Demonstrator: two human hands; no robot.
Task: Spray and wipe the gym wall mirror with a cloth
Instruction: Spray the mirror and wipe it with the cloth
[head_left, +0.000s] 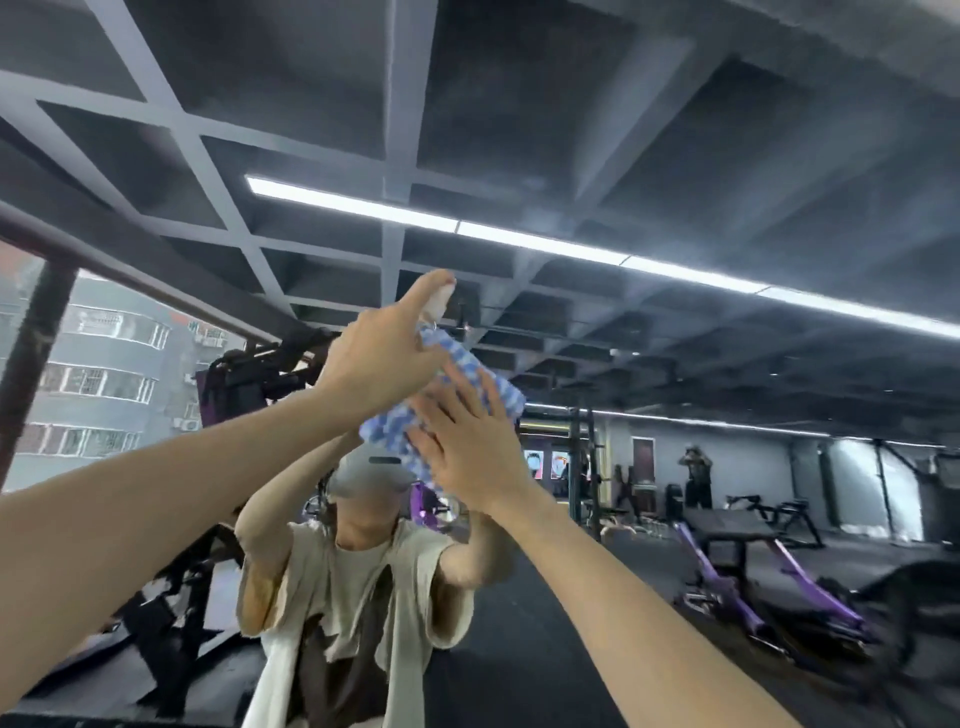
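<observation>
I'm wiping high up on the mirror (675, 364): right grip (467, 447) spread flat, pressing the cloth (501, 392) to the glass; left grip (374, 364) curled round the spray bottle (439, 305). Next, probably: steady sweeps across.

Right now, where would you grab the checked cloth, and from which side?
Probably its upper right edge, from the right: the checked cloth lies flat on the mirror under the open right hand, and the left hand with the spray bottle crowds its left side.
</observation>
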